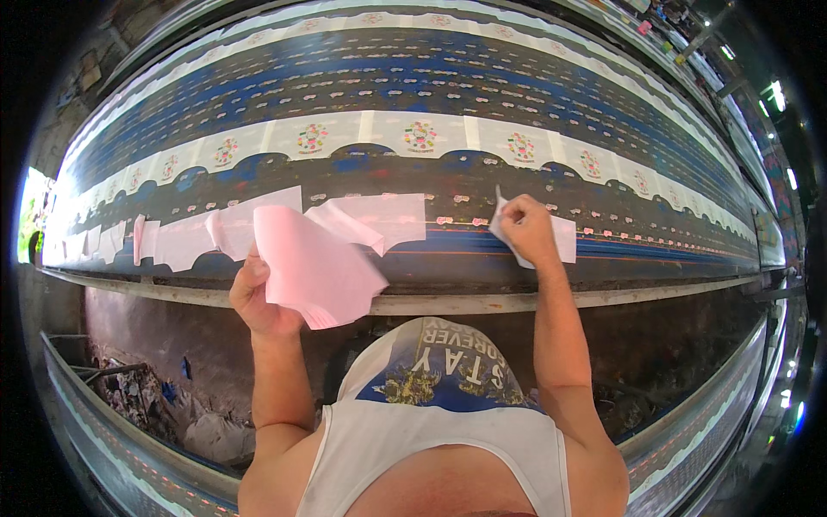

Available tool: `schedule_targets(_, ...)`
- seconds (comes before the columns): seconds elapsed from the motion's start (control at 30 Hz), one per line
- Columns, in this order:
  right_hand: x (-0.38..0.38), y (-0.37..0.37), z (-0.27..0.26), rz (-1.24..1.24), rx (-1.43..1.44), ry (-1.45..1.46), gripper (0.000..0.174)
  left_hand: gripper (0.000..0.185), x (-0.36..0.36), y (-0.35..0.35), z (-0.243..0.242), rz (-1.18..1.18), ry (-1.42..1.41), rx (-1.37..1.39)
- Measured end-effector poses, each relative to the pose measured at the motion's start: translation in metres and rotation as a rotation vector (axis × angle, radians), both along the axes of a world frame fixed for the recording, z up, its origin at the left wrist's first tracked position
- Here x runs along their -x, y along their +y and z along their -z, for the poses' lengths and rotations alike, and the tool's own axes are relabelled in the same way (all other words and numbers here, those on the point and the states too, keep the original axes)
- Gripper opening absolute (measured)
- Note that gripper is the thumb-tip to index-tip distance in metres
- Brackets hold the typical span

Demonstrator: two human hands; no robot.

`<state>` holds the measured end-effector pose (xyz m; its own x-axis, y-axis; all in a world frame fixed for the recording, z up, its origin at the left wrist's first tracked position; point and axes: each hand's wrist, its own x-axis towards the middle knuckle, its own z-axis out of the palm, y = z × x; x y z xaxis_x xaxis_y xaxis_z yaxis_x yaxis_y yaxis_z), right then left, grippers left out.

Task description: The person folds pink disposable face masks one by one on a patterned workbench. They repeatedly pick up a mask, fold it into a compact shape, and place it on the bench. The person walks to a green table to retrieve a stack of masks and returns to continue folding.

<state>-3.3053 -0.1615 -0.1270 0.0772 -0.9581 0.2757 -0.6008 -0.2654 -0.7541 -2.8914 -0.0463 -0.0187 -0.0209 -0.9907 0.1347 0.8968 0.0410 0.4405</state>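
Note:
My left hand [261,291] grips a stack of pale pink cut fabric pieces [310,265] in front of the table's near edge. Over at the right, my right hand [526,223] pinches the edge of a single pale fabric piece [563,239], part of which lies against the long printing table [400,274]. Between my hands another pink piece [404,216] rests on the table with one side folded over. More pink pieces [184,242] lie in a row to the left, some with curled edges.
A row of white pieces with printed coloured motifs [420,136] runs along the table's middle, and another printed row [439,22] lies farther back. The pale table rail [465,304] borders the near side. Behind me on the left, scraps and sacks [213,436] lie on the floor.

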Motion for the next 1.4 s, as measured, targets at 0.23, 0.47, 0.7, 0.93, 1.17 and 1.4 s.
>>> schedule_targets(0.23,-0.098,0.0,0.001,-0.18,-0.13,0.015,0.013,0.063,-0.004,0.003,0.015,0.059,-0.025,-0.042)
schedule_targets(0.47,-0.115,0.031,-0.001,-0.205,-0.178,-0.099,0.015,0.057,0.041,-0.004,0.025,0.134,-0.134,-0.135)
schedule_targets(0.7,-0.083,0.069,-0.075,-0.336,-0.257,-0.591,0.016,0.037,0.123,-0.013,0.027,0.149,-0.284,-0.217)
schedule_targets(0.93,-0.037,0.086,-0.098,-0.247,-0.182,-0.547,0.016,0.039,0.187,-0.019,0.024,0.13,-0.41,-0.138)
schedule_targets(1.17,0.045,0.09,-0.095,-0.358,-0.348,-0.719,0.011,0.036,0.268,-0.015,0.031,0.134,-0.463,-0.167)
schedule_targets(1.4,0.139,0.065,-0.044,-0.025,-0.227,-0.883,0.01,0.044,0.32,-0.018,0.026,-0.061,-0.461,-0.252)
